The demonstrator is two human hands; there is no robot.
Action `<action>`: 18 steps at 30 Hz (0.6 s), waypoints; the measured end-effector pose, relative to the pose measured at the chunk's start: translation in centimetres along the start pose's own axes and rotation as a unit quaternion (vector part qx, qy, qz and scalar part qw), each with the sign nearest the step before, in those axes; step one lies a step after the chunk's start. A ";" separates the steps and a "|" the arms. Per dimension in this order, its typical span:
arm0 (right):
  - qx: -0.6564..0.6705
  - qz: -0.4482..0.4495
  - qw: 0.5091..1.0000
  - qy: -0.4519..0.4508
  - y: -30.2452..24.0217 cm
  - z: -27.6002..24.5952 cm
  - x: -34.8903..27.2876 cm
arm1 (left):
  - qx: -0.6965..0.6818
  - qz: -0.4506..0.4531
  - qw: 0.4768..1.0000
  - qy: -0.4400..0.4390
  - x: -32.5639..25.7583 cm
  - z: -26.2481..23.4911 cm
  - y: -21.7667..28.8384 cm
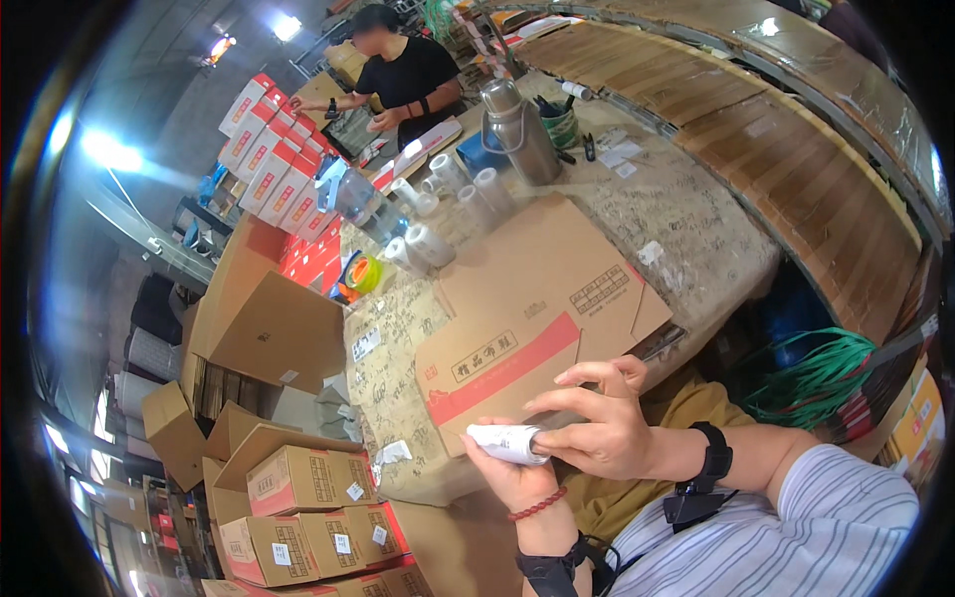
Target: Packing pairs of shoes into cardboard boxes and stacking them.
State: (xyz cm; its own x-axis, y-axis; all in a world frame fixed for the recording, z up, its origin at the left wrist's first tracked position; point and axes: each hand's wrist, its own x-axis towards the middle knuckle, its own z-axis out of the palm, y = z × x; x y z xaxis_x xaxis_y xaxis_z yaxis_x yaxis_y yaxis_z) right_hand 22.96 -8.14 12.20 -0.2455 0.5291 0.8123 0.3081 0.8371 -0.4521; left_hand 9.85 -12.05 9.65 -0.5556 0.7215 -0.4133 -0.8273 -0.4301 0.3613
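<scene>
A small white roll of labels point(502, 443) rests in my left hand point(519, 488), whose fingers are mostly hidden behind it. My right hand point(602, 423) reaches over from the right, its thumb side at the roll's near end and the other fingers curved apart above it. Beneath both hands lies a flat folded cardboard carton point(542, 298) with a red stripe and dark print. It covers the near part of the paper-covered table point(398, 338).
White rolls point(428, 244), a clear spray bottle point(363, 204), tape rolls point(360, 274) and a steel flask point(520, 134) stand farther back. Packed cartons point(298, 483) fill the lower left. Red-and-white boxes point(274, 164) are stacked beyond. A co-worker point(408, 80) stands across the table.
</scene>
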 end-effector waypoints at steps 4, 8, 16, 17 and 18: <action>0.019 0.019 1.000 -0.010 -0.1 -0.5 -0.3 | -0.048 -0.003 0.999 0.005 0.7 -0.8 0.6; 0.025 0.034 0.999 -0.020 -0.2 -0.5 -0.3 | -0.116 -0.028 0.993 0.007 1.0 -1.0 0.9; 0.020 0.031 0.999 -0.034 -0.4 0.0 -0.5 | -0.035 0.022 0.999 0.016 0.2 -0.5 0.3; 0.020 0.033 0.999 -0.033 -0.5 -0.1 -0.5 | -0.024 0.027 0.999 0.010 0.1 -0.4 0.2; 0.019 0.035 0.999 -0.032 -0.5 -0.2 -0.4 | -0.024 0.026 0.999 0.009 0.1 -0.5 0.2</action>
State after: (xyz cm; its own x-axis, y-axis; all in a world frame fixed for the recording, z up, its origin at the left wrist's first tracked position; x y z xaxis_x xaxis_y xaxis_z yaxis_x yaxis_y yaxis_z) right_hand 23.06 -8.82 12.17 -0.2831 0.5927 0.7540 0.2909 0.8022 -0.5214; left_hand 9.62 -12.30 9.27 -0.5997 0.6869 -0.4105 -0.7996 -0.4937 0.3421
